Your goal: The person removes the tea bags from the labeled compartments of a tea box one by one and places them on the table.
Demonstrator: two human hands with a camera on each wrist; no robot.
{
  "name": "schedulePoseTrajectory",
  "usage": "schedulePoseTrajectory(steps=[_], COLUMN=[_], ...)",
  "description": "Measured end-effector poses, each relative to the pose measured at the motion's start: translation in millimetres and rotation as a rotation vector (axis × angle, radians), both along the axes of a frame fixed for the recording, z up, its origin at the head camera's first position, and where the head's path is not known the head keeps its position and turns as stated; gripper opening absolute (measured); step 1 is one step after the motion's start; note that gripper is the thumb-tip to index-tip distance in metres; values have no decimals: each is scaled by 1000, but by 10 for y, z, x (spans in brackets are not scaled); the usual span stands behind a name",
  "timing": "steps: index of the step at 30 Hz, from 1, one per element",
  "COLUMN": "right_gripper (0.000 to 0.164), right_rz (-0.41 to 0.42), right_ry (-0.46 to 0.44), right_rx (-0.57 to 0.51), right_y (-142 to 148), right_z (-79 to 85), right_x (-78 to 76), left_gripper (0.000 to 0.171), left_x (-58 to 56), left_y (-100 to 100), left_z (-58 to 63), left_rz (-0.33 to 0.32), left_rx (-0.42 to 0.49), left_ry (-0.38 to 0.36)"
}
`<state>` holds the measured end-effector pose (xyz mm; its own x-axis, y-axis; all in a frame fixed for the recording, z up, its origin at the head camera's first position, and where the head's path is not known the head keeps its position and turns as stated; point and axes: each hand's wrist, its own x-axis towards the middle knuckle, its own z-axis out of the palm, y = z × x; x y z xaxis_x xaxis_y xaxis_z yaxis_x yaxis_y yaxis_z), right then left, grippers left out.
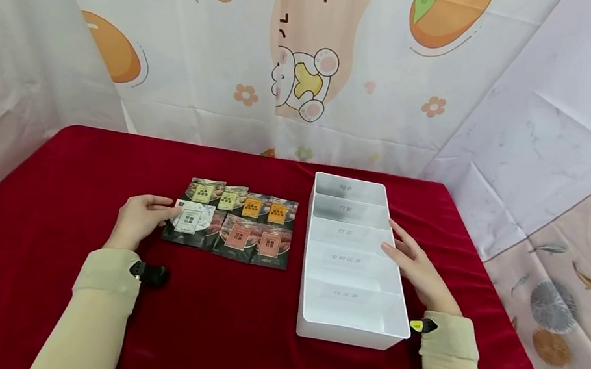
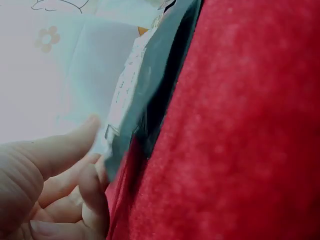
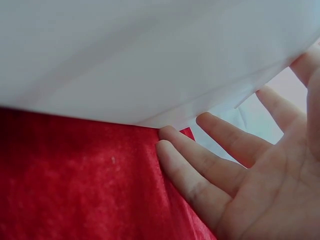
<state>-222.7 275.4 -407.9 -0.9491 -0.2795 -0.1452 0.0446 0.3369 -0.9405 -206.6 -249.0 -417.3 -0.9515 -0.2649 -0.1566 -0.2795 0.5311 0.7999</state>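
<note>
My left hand [image 1: 139,220] is at the left end of a group of sachets and pinches the left edge of a white-and-black sachet [image 1: 190,222] between thumb and fingers. In the left wrist view this sachet [image 2: 135,95] is seen edge-on, its near edge tilted off the red cloth. It overlaps a dark sachet with a red label beside it. My right hand [image 1: 414,265] lies along the right side of a white divided box [image 1: 346,335], fingers spread and fairly straight. In the right wrist view, its fingertips [image 3: 167,135] are right at the box's wall [image 3: 150,65].
Two red-labelled sachets [image 1: 236,238] lie in the front row; green-labelled [image 1: 203,191] and orange-labelled [image 1: 279,211] ones lie behind. The box has several compartments, each with a printed label. A red cloth [image 1: 222,330] covers the table, and a printed curtain [image 1: 204,63] hangs behind.
</note>
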Motion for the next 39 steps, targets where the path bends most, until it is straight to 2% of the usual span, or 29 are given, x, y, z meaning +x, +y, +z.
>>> schedulePoseTrajectory(steps=[5, 10, 16, 20, 23, 33, 39], right_gripper=[72, 72, 72, 72, 72, 71, 71], right_rz=[2, 3, 6, 7, 8, 0, 1], right_ry=[-3, 4, 9, 9, 5, -4, -6], right_rx=[-7, 4, 11, 6, -4, -19, -21], right_y=[2, 5, 10, 6, 6, 4, -2], right_z=[2, -2, -13, -15, -7, 20, 22], right_x=[-1, -3, -4, -5, -7, -1, 2], left_gripper=[61, 57, 60, 71, 72, 64, 68], left_x=[-1, -11, -14, -4, 5, 18, 38], left_y=[1, 27, 54, 75, 86, 87, 92], left_z=[-13, -16, 5, 34, 49, 58, 83], left_rz=[-42, -44, -56, -110, -142, -91, -62], left_rx=[26, 1, -83, -155, -203, -257, -294], left_ry=[-22, -37, -66, -81, -86, -106, -112])
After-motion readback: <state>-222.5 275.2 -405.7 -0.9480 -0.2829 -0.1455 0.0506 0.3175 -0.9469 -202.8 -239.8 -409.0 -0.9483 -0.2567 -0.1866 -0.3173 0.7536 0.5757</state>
